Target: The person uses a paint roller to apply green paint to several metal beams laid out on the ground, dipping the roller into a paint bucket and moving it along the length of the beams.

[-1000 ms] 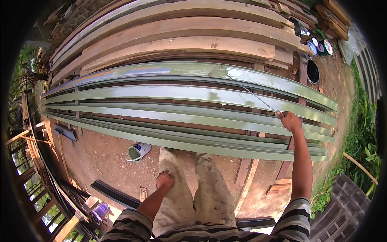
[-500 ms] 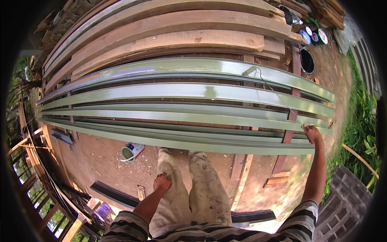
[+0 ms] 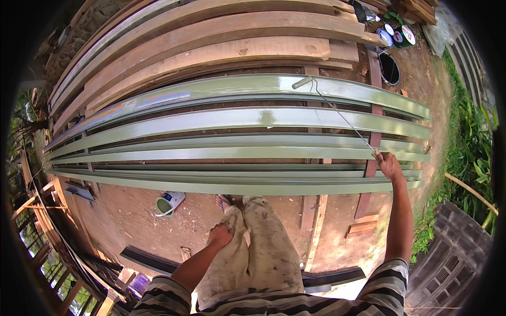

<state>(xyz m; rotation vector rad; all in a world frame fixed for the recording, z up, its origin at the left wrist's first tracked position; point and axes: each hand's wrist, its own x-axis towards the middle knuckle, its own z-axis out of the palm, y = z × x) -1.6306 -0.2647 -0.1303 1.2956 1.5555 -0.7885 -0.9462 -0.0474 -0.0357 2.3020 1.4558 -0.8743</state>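
Observation:
My right hand (image 3: 388,165) is closed round the handle end of a long-framed paint roller (image 3: 342,119). Its thin rod runs up and left across the beams, and the roller head lies against the farthest green metal beam (image 3: 232,87). Part of that beam's left stretch is still greyish with an orange streak. A second green beam (image 3: 200,120) lies nearer, glossy with a darker patch near its middle. Over my thigh rests my left hand (image 3: 220,235), holding no tool, its fingers laid on the stained trousers (image 3: 269,247).
More green beams (image 3: 211,154) lie in front of my legs on red-brown supports (image 3: 363,204). Thick timber planks (image 3: 211,32) are stacked beyond. A paint bucket (image 3: 164,204) stands on the dirt left of my feet. Paint tins (image 3: 405,37) and a black bucket (image 3: 389,69) stand far right.
My right hand and the roller have moved left, the head sliding along the far beam. My view has shifted, a sandalled foot now shows, and my left hand still rests on my leg.

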